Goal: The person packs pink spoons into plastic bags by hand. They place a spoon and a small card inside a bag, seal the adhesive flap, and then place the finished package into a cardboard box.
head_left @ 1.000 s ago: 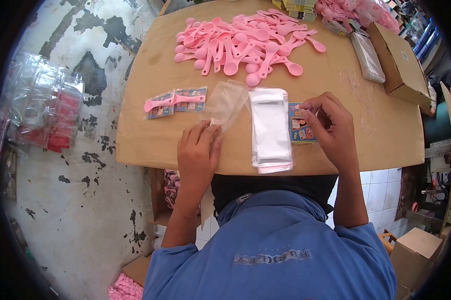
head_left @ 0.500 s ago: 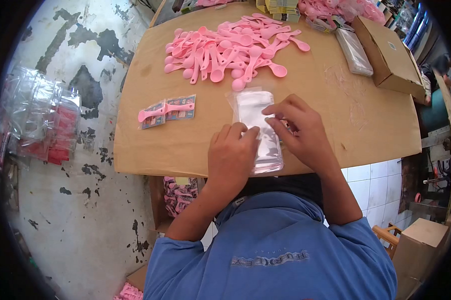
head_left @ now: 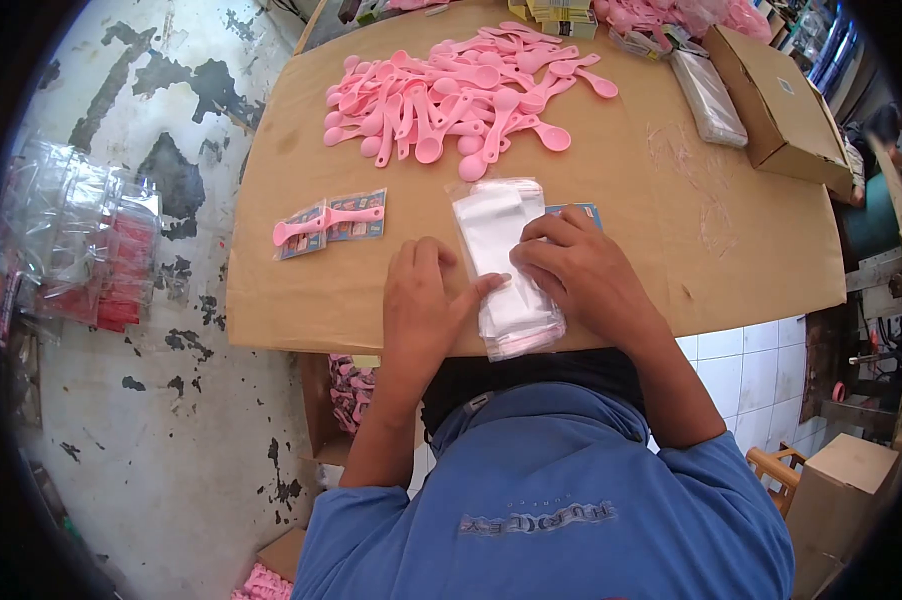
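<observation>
A stack of clear plastic bags (head_left: 506,225) lies at the table's front edge, its layers askew. My left hand (head_left: 421,300) is at its left side, fingers apart on the table and thumb tip touching the top bag. Over the right side of the stack, my right hand (head_left: 581,265) has its fingers closed together on the plastic; the exact grip is partly hidden. A blue printed card (head_left: 581,212) shows from behind the right hand. Farther left, a pink spoon (head_left: 356,215) lies across bagged printed cards (head_left: 361,230).
Many pink spoons (head_left: 451,95) are heaped at the back of the brown-covered table (head_left: 661,270). At the right back stand a cardboard box (head_left: 776,110) and a bundle of clear bags (head_left: 711,100). Yellowish stacked packs (head_left: 568,15) sit at the far edge.
My left hand has moved left and spread off the stack. The right hand has shifted down and slightly left. The top plastic has skewed left, and the blue card shows more.
</observation>
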{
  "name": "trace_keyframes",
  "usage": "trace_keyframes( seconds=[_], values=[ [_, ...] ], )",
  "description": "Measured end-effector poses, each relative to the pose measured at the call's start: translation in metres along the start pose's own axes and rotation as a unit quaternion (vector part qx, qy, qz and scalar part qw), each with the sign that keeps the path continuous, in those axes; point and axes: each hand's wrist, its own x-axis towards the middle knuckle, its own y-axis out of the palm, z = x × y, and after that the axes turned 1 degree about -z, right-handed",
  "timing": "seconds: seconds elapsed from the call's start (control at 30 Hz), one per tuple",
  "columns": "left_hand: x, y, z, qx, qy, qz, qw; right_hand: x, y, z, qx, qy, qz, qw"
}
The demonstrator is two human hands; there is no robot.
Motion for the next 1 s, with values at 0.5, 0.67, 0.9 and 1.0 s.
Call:
trace_keyframes(
  seconds=[0.5,0.67,0.9,1.0],
  values=[
    [-0.003,0.009,0.033,-0.484,-0.160,-0.058,0.859,-0.022,-0.019,-0.011,-0.052,0.330,-0.042,0.942],
    [0.001,0.004,0.021,-0.657,-0.195,-0.104,0.720,-0.020,-0.022,-0.022,0.089,0.390,-0.057,0.915],
    [0.008,0.022,0.008,-0.817,-0.262,-0.098,0.505,-0.016,-0.024,-0.013,0.182,0.334,-0.240,0.893],
    [0.006,0.022,-0.002,-0.809,-0.250,-0.085,0.526,-0.018,-0.027,-0.004,0.362,0.298,-0.227,0.854]
  ],
)
